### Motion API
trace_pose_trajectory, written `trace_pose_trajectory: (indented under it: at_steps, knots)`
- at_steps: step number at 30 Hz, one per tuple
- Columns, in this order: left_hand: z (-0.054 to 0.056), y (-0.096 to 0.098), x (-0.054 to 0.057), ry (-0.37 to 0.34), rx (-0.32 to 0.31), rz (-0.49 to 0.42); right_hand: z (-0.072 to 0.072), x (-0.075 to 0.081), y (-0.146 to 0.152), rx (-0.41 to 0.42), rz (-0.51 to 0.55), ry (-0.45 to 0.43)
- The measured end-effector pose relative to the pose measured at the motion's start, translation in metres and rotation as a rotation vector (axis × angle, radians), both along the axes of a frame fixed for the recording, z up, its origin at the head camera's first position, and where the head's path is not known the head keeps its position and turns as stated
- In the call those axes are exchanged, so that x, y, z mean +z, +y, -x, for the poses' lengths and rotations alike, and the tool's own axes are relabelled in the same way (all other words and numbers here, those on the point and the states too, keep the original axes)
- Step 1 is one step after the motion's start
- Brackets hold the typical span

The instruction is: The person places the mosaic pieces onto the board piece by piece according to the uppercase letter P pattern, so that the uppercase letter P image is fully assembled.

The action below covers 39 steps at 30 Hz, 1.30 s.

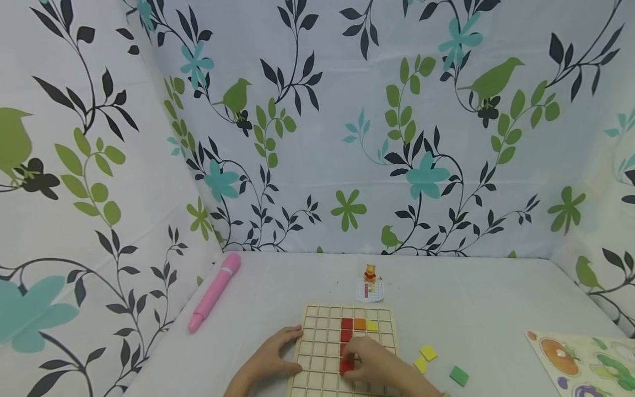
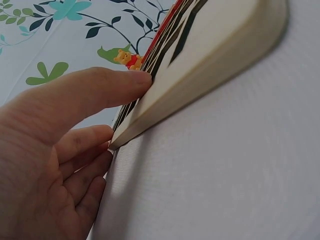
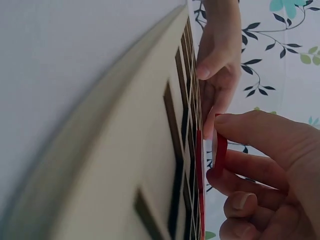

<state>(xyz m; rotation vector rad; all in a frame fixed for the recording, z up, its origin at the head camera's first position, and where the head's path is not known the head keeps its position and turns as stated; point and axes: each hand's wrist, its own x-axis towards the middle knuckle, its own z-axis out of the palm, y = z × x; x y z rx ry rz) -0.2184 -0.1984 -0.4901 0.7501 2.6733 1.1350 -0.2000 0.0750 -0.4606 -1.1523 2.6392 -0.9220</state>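
Observation:
My right hand (image 1: 369,359) pinches a red square tile (image 3: 220,145) between thumb and fingertips, just over the wooden grid board (image 1: 317,335). On the board a column of red tiles (image 1: 346,323) runs downward, partly hidden by that hand. An orange tile (image 1: 359,324) and a yellow tile (image 1: 372,326) continue the row to the right from the top red one. My left hand (image 1: 270,353) rests at the board's left edge. In the left wrist view its thumb lies on the rim, and the other fingertips touch the side, fairly straight.
Right of the board lie two loose yellow tiles (image 1: 428,353) and a green tile (image 1: 459,376). Behind it stands a small bear figurine (image 1: 370,273) with a grid-pattern card (image 1: 370,290). A pink marker-shaped stick (image 1: 215,292) lies at left, a vegetable-picture sheet (image 1: 585,364) at right.

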Motion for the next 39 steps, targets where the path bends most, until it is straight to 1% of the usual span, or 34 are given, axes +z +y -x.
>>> trace_pose_trajectory:
  at_steps: [7,10,14,16,18,23,24,27,31,34,39]
  knots:
    - [0.0,-0.001,0.001,0.02,-0.007,0.009,-0.007,-0.001,-0.006,-0.067,-0.054,-0.139]
    - [0.0,-0.001,0.0,0.024,-0.012,0.006,-0.01,-0.001,-0.007,-0.091,-0.062,-0.163]
    - [0.001,-0.001,-0.001,0.029,-0.018,0.006,-0.013,-0.001,-0.008,-0.094,-0.067,-0.171]
    - [0.001,-0.001,-0.001,0.032,-0.02,0.006,-0.015,-0.001,-0.009,-0.096,-0.063,-0.194]
    - [0.001,-0.001,-0.001,0.027,-0.017,0.008,-0.015,-0.002,-0.01,-0.08,-0.07,-0.171]
    - [0.0,0.0,-0.001,0.018,-0.014,0.003,-0.014,-0.003,-0.01,-0.026,-0.085,-0.083]
    - [0.0,0.0,-0.001,0.017,-0.015,0.0,-0.015,-0.003,-0.01,-0.024,-0.086,-0.08]
    - [-0.001,0.0,-0.002,0.033,-0.023,0.001,-0.016,-0.002,-0.01,-0.051,-0.088,-0.136]
    - [0.0,-0.001,-0.002,0.061,-0.032,0.006,-0.016,-0.002,-0.01,-0.053,-0.101,-0.117]
    - [0.0,-0.001,-0.003,0.066,-0.032,0.005,-0.015,-0.003,-0.011,-0.026,-0.117,-0.062]
    - [0.001,-0.001,-0.003,0.055,-0.03,0.007,-0.015,-0.002,-0.011,-0.031,-0.151,-0.068]
